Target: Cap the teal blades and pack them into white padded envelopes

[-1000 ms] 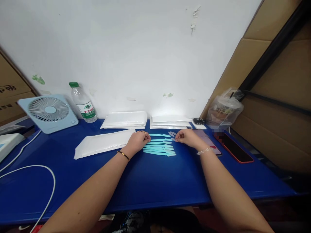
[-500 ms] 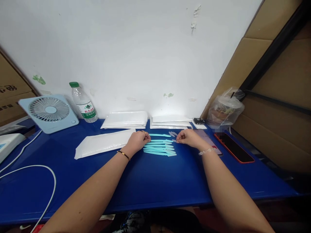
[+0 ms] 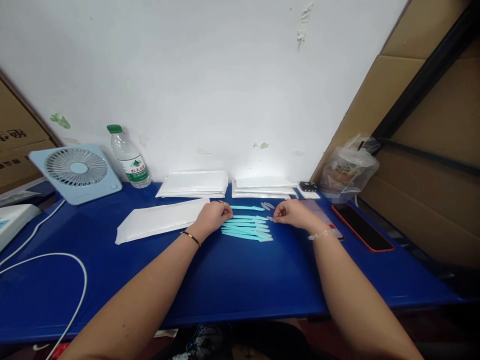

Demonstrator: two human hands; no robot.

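Several turquoise eyebrow razors [image 3: 245, 231] lie side by side on the blue table, their tips pointing right. My left hand [image 3: 213, 216] is closed in a pinch at the left end of the upper eyebrow razor [image 3: 247, 217] in this row. Just right of that razor's tip, my right hand [image 3: 291, 214] pinches a small clear blade cap [image 3: 270, 218]. Whether cap and tip touch, I cannot tell. A separate eyebrow razor [image 3: 245, 207] lies farther back, with loose clear caps [image 3: 267, 205] near its tip. Beside my left hand rests a white padded envelope [image 3: 157, 220].
Two stacks of white envelopes [image 3: 191, 184] stand along the wall. To the left are a blue fan [image 3: 79, 168], a water bottle [image 3: 129, 160] and a white cable [image 3: 83, 285]. A red-edged phone [image 3: 362, 227] and a bagged drink cup [image 3: 347, 167] are on the right.
The view has shifted very slightly. Both hands keep nearly the same positions and grips, and the razors lie as before.
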